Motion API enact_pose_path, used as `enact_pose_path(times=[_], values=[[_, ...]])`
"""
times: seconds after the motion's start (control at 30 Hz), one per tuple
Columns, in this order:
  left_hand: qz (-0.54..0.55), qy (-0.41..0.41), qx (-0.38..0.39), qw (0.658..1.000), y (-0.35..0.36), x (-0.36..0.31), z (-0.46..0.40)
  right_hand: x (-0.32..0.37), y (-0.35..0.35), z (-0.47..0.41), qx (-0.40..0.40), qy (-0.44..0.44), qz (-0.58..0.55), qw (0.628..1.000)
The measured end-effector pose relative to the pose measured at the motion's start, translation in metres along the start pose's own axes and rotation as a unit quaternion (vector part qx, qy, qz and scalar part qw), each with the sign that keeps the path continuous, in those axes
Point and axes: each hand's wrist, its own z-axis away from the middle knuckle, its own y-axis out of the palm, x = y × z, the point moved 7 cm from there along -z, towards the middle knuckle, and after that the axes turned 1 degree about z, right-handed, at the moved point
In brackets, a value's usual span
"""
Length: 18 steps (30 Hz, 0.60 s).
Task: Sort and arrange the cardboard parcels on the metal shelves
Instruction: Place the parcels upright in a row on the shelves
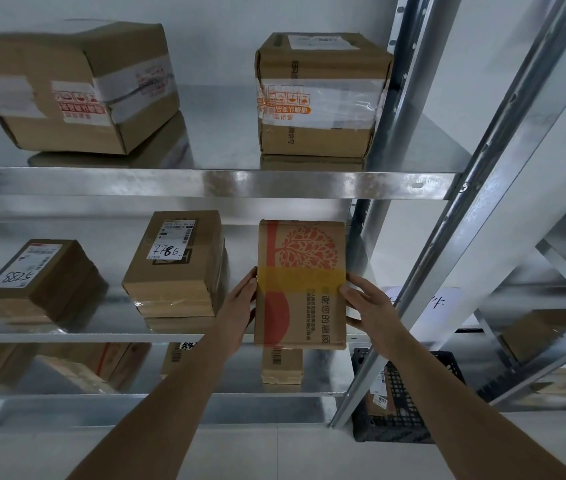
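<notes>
Shelf (205, 336): parcel (300, 285) between hands (309, 303).

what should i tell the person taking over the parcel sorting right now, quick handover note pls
Left hand: flat against the left side of the tree-print parcel.
Right hand: fingers on its right side; the two hands hold it between them.
The parcel is at the right end of the middle shelf, its front over the edge, beside the parcel marked 7786.
Done: two big parcels sit on the top shelf, others on the middle and lower ones.
Left: seat this parcel fully; more parcels wait in the black crate.
</notes>
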Motion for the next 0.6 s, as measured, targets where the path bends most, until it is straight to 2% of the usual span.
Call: enact_pose_path(times=[0.23, 0.6], values=[[0.054, -0.018, 0.004, 0.998, -0.01, 0.011, -0.004, -0.006, -0.002, -0.002, -0.023, 0.038, -0.039, 0.998], [0.054, -0.016, 0.0, 0.998, -0.01, 0.011, -0.006, -0.006, -0.002, -0.002, -0.017, 0.041, -0.044, 0.998]])
